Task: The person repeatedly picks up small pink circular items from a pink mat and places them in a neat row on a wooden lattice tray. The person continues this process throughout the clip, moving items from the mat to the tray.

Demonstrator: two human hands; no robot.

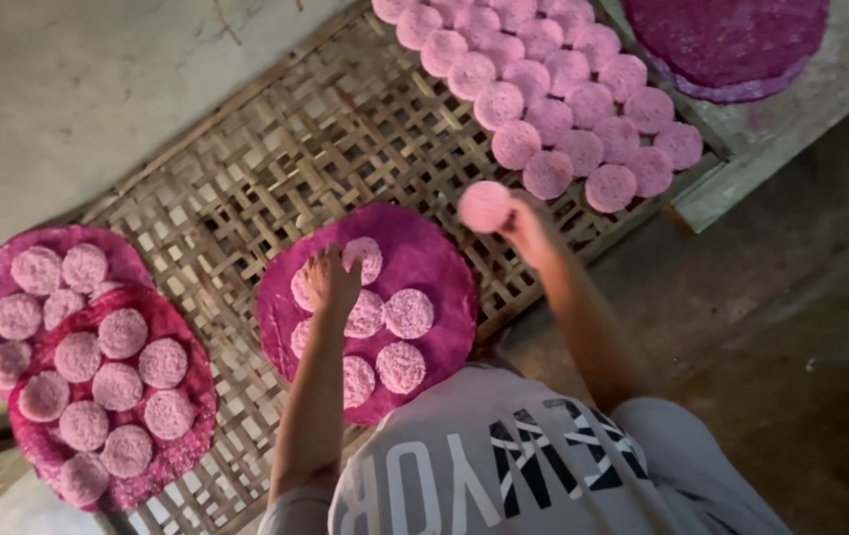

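Pink disc (485, 206) is pinched by its edge in the right hand (529, 226), held above the woven bamboo mat (276, 168), up and to the right of the purple tray (434, 260). Laid rows of discs (563, 109) lie farther up-right from that hand, which is the nearer one to them. Left hand (330, 282) rests fingers spread on a disc on the tray, among several others. Two more loaded trays (8, 260) sit at far left, overlapping.
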